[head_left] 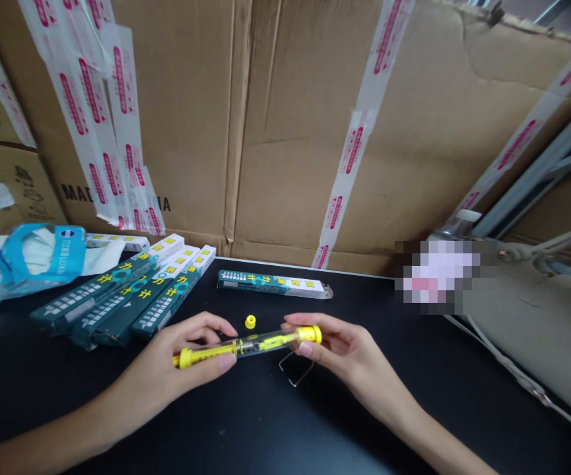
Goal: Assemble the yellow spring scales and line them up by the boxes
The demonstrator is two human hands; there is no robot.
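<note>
A clear tube spring dynamometer (250, 345) with yellow ends and yellow inner parts is held nearly level above the black table, its right end slightly higher. My left hand (186, 353) is closed round its left part, thumb in front and fingers behind. At the other end, my right hand (337, 346) pinches the tube beside the yellow end cap. A small yellow cap (250, 322) lies on the table just behind the tube. Below my right fingers is a bent metal wire piece (295, 369), partly hidden by the hand.
Several long green-and-white boxes (161, 290) lie at the left, and a single similar box (275, 284) at the back. A blue-and-white tissue pack (42, 254) sits far left. Large cardboard (300, 132) stands behind the black table (245, 422). A bottle (463, 221) and a beige bag (537, 316) are at right.
</note>
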